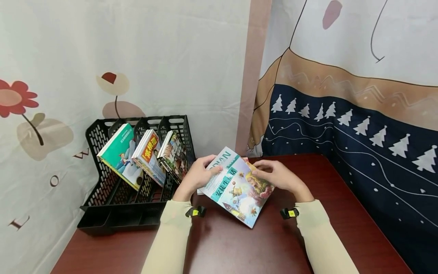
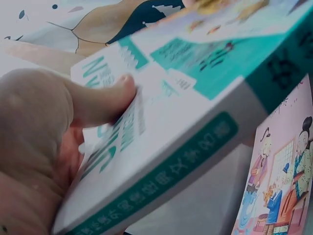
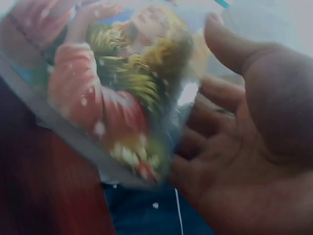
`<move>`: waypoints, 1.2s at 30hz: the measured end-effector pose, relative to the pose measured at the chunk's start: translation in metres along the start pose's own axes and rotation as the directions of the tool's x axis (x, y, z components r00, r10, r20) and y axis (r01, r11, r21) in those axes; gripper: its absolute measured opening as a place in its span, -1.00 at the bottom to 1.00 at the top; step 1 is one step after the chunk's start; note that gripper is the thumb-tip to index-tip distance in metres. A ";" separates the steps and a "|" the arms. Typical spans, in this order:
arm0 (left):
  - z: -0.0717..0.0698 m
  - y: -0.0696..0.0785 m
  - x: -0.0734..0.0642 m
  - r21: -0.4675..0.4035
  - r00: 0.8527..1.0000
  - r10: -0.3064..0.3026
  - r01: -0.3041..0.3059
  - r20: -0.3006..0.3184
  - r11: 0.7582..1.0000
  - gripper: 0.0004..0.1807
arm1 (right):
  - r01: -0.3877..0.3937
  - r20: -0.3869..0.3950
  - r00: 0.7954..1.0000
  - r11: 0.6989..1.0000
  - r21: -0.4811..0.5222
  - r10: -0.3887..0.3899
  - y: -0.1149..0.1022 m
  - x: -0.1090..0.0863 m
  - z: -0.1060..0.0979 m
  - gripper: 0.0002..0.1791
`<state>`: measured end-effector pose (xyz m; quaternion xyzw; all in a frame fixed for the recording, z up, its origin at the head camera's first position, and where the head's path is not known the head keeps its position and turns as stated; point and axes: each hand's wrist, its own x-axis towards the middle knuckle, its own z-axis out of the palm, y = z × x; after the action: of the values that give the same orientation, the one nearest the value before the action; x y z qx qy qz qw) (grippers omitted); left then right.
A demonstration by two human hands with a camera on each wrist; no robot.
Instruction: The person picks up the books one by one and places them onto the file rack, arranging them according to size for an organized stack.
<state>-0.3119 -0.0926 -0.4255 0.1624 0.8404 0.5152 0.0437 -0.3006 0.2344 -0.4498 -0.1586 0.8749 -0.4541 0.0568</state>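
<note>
A paperback book [image 1: 236,190] with a white and teal cover is tilted above the table. My left hand [image 1: 197,176] grips its upper left part, thumb [image 2: 105,100] lying across the cover. At the opposite edge my right hand [image 1: 282,177] holds the book between thumb and fingers, the fingers partly hidden behind it. A golden-haired figure is printed on the cover near that hand. Below the held book, another book [image 2: 279,181] with a pink illustrated cover shows in the left wrist view; the held book hides most of it from above.
A black rack [image 1: 126,215] with slotted dividers stands at the left. Leaning in its sections are a green book [image 1: 124,152], several books with a red and yellow cover [image 1: 150,154], and dark-covered books [image 1: 174,156]. Printed curtains [image 1: 191,68] hang behind the reddish-brown table [image 1: 328,236].
</note>
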 end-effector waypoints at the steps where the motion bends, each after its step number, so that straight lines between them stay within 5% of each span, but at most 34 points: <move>1: 0.000 0.001 0.000 0.008 1.000 0.005 -0.005 0.015 1.000 -0.67 | 0.009 0.042 0.999 1.000 -0.029 -0.008 -0.003 0.000 0.003 -0.51; 6: -0.001 0.007 0.000 0.048 1.000 -0.008 0.008 0.004 0.999 -0.69 | 0.040 0.154 0.988 0.998 -0.053 -0.031 -0.010 0.001 0.010 -0.50; 9: 0.000 0.009 0.001 0.077 0.994 -0.018 0.026 -0.104 0.997 -0.73 | 0.029 0.127 0.991 1.000 0.004 -0.030 -0.010 0.001 0.012 -0.56; 13: 0.003 0.008 0.002 0.112 0.967 -0.009 0.039 -0.254 0.993 -0.62 | -0.015 0.084 0.996 0.995 0.100 0.006 -0.008 0.002 0.012 -0.57; 17: 0.001 0.004 0.004 0.074 0.951 -0.027 0.052 -0.307 0.996 -0.32 | -0.059 0.028 0.998 0.981 0.186 0.054 -0.007 0.003 0.010 -0.51; 19: 0.000 0.002 0.004 0.003 0.959 -0.056 0.059 -0.278 0.998 -0.22 | -0.061 -0.008 0.998 0.968 0.244 0.065 -0.007 0.003 0.008 -0.47; 22: 0.001 0.001 0.004 -0.090 0.984 -0.081 0.068 -0.156 0.994 -0.21 | -0.046 -0.060 0.996 0.934 0.353 0.072 -0.008 0.004 0.008 -0.46; 26: 0.007 0.006 0.004 -0.093 0.999 -0.029 0.028 -0.014 0.995 -0.28 | -0.022 -0.108 0.990 0.872 0.489 0.086 -0.011 0.007 0.010 -0.44; 31: 0.014 0.012 0.003 -0.119 0.999 0.041 -0.037 0.029 0.992 -0.28 | -0.013 -0.149 0.982 0.829 0.560 0.115 -0.018 0.007 0.013 -0.40; 36: 0.013 0.015 0.000 -0.195 0.996 0.092 -0.086 0.019 0.977 -0.31 | -0.005 -0.128 0.987 0.828 0.560 0.092 -0.022 0.007 0.014 -0.39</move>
<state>-0.3055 -0.0755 -0.4181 0.2022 0.7775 0.5936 0.0480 -0.2984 0.2095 -0.4401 -0.0782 0.7098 -0.6985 0.0465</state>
